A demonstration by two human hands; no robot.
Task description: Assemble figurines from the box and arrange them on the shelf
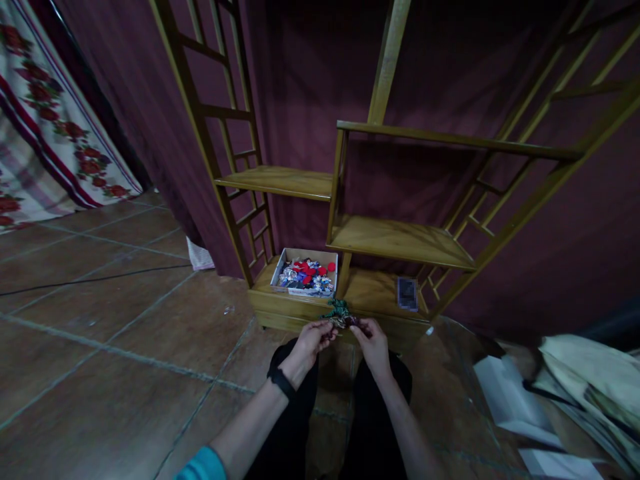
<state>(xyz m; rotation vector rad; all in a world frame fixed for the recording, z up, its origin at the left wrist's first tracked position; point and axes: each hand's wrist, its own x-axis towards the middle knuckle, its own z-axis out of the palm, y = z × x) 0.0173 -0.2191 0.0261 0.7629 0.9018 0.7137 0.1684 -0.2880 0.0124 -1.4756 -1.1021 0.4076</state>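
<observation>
Left hand [314, 337] and right hand [373, 339], fingertips pinching a tangled green and brown bundle [338, 309] between them, before a wooden shelf unit [400, 240], open box [297, 291] of small pieces [307, 272] on its bottom shelf [370, 288]

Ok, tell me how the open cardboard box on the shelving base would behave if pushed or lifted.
The cardboard box would probably slide rather than tip, being low and broad on the wooden base. Its thin-looking walls may flex if lifted by one side. The loose red pieces inside would likely shift, as no lid holds them.
</observation>
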